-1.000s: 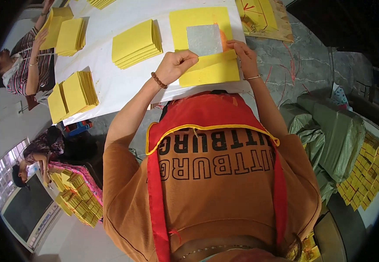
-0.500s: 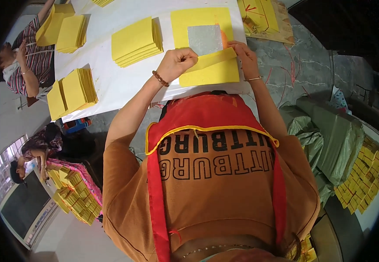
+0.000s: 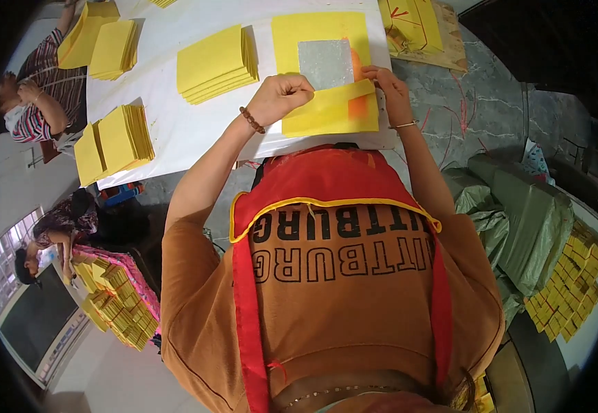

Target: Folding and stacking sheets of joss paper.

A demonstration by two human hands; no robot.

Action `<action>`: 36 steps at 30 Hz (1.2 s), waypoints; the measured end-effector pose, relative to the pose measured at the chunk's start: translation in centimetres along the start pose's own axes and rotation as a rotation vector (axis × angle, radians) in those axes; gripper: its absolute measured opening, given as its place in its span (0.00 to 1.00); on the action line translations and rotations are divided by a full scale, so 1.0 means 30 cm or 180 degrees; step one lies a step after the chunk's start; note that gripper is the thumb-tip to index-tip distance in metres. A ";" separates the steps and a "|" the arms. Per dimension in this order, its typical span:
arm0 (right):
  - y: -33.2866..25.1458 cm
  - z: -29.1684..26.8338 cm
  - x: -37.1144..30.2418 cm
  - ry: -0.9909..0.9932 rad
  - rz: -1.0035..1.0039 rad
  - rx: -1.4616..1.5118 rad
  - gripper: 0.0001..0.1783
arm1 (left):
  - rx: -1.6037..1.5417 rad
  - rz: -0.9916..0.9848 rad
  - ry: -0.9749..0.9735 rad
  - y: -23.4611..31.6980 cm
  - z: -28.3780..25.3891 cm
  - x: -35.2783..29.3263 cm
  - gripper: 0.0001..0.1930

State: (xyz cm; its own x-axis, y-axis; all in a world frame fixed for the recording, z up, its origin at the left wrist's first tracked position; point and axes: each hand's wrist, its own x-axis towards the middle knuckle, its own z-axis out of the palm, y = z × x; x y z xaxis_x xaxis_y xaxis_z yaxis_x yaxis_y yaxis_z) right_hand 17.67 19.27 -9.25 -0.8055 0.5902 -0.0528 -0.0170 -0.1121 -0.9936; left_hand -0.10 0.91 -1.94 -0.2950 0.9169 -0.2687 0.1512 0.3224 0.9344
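Note:
A yellow paper sheet (image 3: 285,41) lies at the table's near right edge, with a silver-grey square (image 3: 325,63) and an orange patch (image 3: 357,65) on it. Across its near part runs a turned-up yellow paper strip (image 3: 340,100). My left hand (image 3: 285,96) is closed in a pinch on the strip's left end. At the other end, the fingers of my right hand (image 3: 390,93) are bent and pinch the strip's right corner. More orange shows just below the strip. Whether strip and sheet are one piece, I cannot tell.
Stacks of folded yellow paper stand on the white table (image 3: 168,131): a middle stack (image 3: 213,62) and a near left stack (image 3: 125,138). One person (image 3: 55,89) sits at the left; another (image 3: 61,234) is by yellow bundles (image 3: 123,303). Green wrapped bales (image 3: 519,220) stand right.
Below the strip, an orange area has come into view where plain yellow showed before. Both hands keep their hold with hardly any shift.

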 end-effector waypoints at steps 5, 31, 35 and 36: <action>0.004 -0.010 -0.001 -0.0084 -0.0024 0.0120 0.15 | -0.0011 -0.0067 -0.0054 -0.009 -0.002 0.006 0.07; -0.131 0.009 -0.055 -0.0279 -0.2220 -0.2915 0.14 | 0.3866 0.2069 0.0779 -0.009 -0.026 -0.116 0.21; -0.134 -0.004 -0.089 -0.1204 -0.1973 -0.2806 0.14 | 0.3250 0.1982 0.0539 -0.043 0.011 -0.149 0.18; -0.127 0.000 -0.095 -0.1204 -0.1823 -0.2686 0.14 | 0.2795 0.2053 0.0713 -0.041 0.020 -0.145 0.15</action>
State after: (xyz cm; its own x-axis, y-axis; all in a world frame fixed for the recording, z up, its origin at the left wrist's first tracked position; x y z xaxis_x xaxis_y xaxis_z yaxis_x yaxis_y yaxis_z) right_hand 20.02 18.01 -5.32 -0.9403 0.0793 0.3311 -0.1522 0.7720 -0.6172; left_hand 1.57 -3.34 -2.06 -0.0707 0.9381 0.3391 0.9269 -0.0638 0.3698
